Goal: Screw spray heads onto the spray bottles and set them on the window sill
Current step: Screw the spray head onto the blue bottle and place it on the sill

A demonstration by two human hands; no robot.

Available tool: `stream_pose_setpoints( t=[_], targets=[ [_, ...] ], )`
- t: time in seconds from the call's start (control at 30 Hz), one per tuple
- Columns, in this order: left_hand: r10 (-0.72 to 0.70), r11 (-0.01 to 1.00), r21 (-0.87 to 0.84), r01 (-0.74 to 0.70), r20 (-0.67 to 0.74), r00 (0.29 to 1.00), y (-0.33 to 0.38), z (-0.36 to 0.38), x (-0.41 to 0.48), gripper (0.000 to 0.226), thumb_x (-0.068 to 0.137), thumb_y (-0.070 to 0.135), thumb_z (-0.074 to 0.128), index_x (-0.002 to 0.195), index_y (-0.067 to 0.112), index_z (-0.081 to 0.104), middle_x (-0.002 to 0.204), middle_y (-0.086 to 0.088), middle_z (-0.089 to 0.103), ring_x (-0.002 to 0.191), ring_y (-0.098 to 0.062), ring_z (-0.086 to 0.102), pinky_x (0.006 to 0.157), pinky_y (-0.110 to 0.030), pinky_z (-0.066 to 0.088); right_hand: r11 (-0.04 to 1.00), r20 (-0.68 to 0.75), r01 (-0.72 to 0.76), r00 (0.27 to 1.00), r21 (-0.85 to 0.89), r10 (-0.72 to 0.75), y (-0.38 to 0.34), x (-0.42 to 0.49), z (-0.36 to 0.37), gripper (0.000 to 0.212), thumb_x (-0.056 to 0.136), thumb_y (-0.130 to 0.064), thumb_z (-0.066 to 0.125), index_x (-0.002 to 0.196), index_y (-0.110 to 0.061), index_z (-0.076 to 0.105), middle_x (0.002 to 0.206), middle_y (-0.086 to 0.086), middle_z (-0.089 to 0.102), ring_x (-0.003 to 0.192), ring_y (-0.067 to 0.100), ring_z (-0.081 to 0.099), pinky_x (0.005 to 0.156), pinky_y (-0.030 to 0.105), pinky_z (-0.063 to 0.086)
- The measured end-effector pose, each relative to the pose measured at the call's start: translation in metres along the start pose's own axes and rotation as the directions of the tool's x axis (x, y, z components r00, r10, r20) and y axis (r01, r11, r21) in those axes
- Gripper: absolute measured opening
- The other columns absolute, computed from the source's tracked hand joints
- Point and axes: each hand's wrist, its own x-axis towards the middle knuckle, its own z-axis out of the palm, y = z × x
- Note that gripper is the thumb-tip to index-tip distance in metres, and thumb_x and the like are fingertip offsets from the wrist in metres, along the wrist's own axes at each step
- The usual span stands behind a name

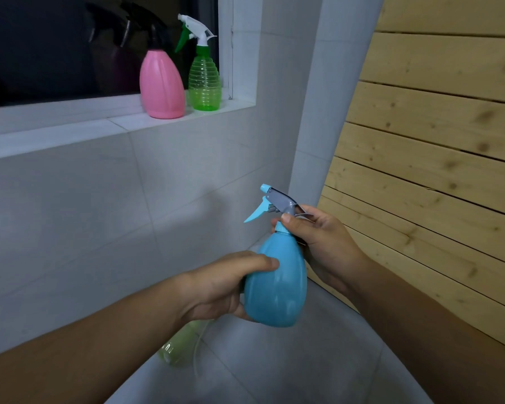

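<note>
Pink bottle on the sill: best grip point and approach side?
Grip the narrow neck just under its black spray head, coming from the front-left. The pink bottle tapers upward from a wide belly, the green bottle crowds its right, and the window is behind.

The opaque blue bottle [276, 284] is held nearly upright in mid-air, its body gripped by the left hand [222, 287]. Its grey spray head [285, 203], with blue trigger and nozzle, sits on the neck, pinched by the right hand [324, 240]. On the window sill [70, 123] stand a pink bottle [162, 83] with a black head [155, 32] and, just beside it, a clear green ribbed bottle [203, 83] with a white-and-green head [195, 28].
</note>
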Motion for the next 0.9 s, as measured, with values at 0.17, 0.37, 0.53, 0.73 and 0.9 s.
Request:
stream_pose_setpoints(
  t=[0.17, 0.37, 0.53, 0.73, 0.9],
  targets=[
    [0.047, 0.995, 0.090, -0.037, -0.108, 0.993, -0.0009, 0.0047, 0.0035, 0.068, 0.066, 0.051, 0.089, 0.123, 0.025, 0.064, 0.115, -0.002, 0.078, 0.101, -0.021, 0.077, 0.070, -0.037, 0.062, 1.000, -0.024, -0.008, 1.000, -0.012, 0.008, 0.0015, 0.0012, 0.0001, 0.025, 0.090, -0.014, 0.066, 0.115, -0.014, 0.068, 0.095, 0.007, 0.076, 0.085, 0.016, 0.071, 0.074, 0.029, 0.056],
    [0.028, 1.000, -0.005, -0.028, -0.009, 1.000, -0.0013, 0.0009, 0.0025, 0.060, 0.075, 0.032, 0.080, 0.131, 0.023, 0.060, 0.116, -0.004, 0.075, 0.094, -0.020, 0.076, 0.062, -0.033, 0.060, 1.000, -0.023, -0.001, 1.000, -0.006, 0.001, 0.0018, 0.0005, -0.0006, 0.021, 0.089, -0.014, 0.067, 0.110, -0.013, 0.069, 0.091, 0.007, 0.075, 0.082, 0.018, 0.069, 0.075, 0.032, 0.055],
    [0.056, 0.991, 0.129, -0.043, -0.100, 0.993, -0.0049, 0.0048, 0.0073, 0.065, 0.071, 0.050, 0.087, 0.127, 0.029, 0.061, 0.116, -0.001, 0.077, 0.102, -0.020, 0.076, 0.066, -0.031, 0.059, 0.999, -0.047, -0.012, 0.999, -0.035, 0.010, 0.0036, 0.0001, 0.0003, 0.020, 0.089, -0.014, 0.068, 0.109, -0.016, 0.070, 0.094, 0.010, 0.074, 0.085, 0.019, 0.070, 0.076, 0.031, 0.057],
    [0.021, 1.000, 0.022, -0.020, -0.045, 0.999, -0.0039, -0.0022, 0.0032, 0.070, 0.068, 0.038, 0.086, 0.130, 0.020, 0.058, 0.120, -0.009, 0.075, 0.101, -0.026, 0.076, 0.073, -0.042, 0.063, 1.000, -0.035, 0.005, 0.999, 0.004, -0.004, 0.0031, 0.0002, 0.0006, 0.022, 0.089, -0.013, 0.067, 0.111, -0.011, 0.069, 0.093, 0.010, 0.074, 0.083, 0.020, 0.069, 0.077, 0.033, 0.056],
    [0.019, 0.993, 0.114, -0.010, -0.085, 0.996, -0.0072, 0.0035, 0.0058, 0.083, 0.056, 0.056, 0.091, 0.129, 0.031, 0.058, 0.121, -0.002, 0.075, 0.104, -0.021, 0.075, 0.070, -0.036, 0.060, 1.000, -0.059, -0.005, 0.998, 0.022, 0.007, 0.0061, 0.0000, 0.0021, 0.024, 0.090, -0.012, 0.067, 0.114, -0.009, 0.068, 0.097, 0.013, 0.074, 0.086, 0.022, 0.069, 0.077, 0.034, 0.057]
  ],
)
